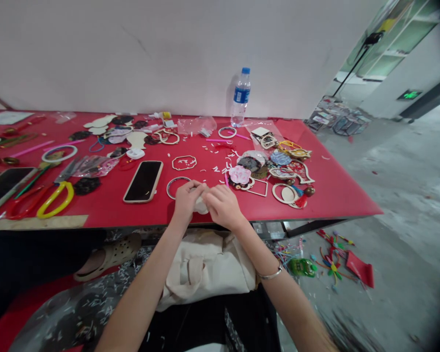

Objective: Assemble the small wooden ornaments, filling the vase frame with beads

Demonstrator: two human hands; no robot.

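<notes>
My left hand [186, 200] and my right hand [223, 208] meet above the front edge of a red table [326, 195]. Between them they pinch a small white piece [201, 207], mostly hidden by my fingers, and I cannot tell its material. Just left of my left hand lies a thin pale ring [173, 187]. Further left is a black smartphone [143, 181] in a tan case. Beyond my hands lies an octagonal wooden frame [184, 163]. To the right of my right hand sits a pink flower-shaped piece [239, 174].
Scissors with yellow handles [56, 199] lie at the table's left, among several craft pieces. A water bottle [241, 93] stands by the white wall. A beige cloth bag [205, 266] rests on my lap. Colourful scraps [333, 264] lie on the concrete floor at the right.
</notes>
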